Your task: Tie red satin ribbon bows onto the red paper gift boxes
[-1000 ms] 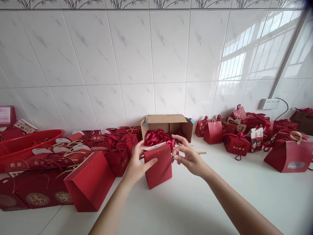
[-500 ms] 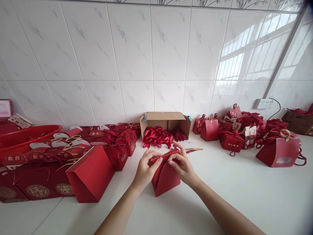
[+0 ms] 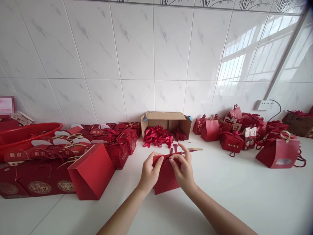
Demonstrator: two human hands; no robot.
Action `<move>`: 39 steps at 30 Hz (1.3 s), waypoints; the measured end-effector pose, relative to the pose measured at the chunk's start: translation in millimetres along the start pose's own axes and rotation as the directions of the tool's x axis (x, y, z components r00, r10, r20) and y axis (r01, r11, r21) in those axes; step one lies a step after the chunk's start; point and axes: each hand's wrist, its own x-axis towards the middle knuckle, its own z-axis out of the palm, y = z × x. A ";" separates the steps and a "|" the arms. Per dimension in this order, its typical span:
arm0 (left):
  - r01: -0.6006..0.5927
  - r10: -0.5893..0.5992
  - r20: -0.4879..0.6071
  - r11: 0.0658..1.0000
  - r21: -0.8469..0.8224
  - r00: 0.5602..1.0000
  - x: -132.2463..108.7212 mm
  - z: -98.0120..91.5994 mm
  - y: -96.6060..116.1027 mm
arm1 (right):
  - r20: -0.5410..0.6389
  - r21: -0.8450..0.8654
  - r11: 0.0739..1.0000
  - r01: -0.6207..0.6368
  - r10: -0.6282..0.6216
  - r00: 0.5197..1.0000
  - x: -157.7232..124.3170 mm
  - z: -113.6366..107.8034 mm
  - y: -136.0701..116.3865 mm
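Sitting at the far left, a red basin (image 3: pixel 52 126) stands behind rows of dark-red boxes (image 3: pixel 46 178), some bearing round gold emblems on their fronts. Just beside their right end, a plain upright box (image 3: pixel 94 169) stands on the white table (image 3: pixel 244 199), its sides slanting. Near the middle, the left hand (image 3: pixel 149 169) has a closed grip on the upper left edge of the red box (image 3: pixel 167 181), thumb in front. That box is between both hands, above the near part of the table. Behind it, an open cardboard box (image 3: pixel 168 115) stands by the tiled wall (image 3: pixel 137 49), with glossy red ribbons (image 3: pixel 157 136) spilling from its front. The right hand (image 3: pixel 184 171) also has a closed grip at the red box's top edge, one finger raised; whether it pinches anything else is too small to tell. Farther right, a thin strip (image 3: pixel 195 149) lies flat, then a cluster of finished-looking red boxes (image 3: pixel 231 142), a windowed box (image 3: pixel 278 155) nearest, and a brown carton (image 3: pixel 299 124).
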 end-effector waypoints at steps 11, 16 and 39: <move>-0.037 0.037 -0.014 0.999 0.031 0.999 -1.3 1.2 0.7 | 0.010 0.026 0.996 -0.081 0.081 0.997 2.0 -2.5 -9.9; -0.043 0.043 -0.026 0.999 0.027 0.999 -1.2 1.8 -2.4 | -0.021 0.054 0.992 -0.115 0.116 0.993 2.4 -0.8 -11.4; -0.067 0.069 -0.036 0.996 0.053 0.997 -0.6 4.0 -6.6 | -0.066 0.026 0.988 -0.151 0.153 0.986 0.1 3.7 -16.5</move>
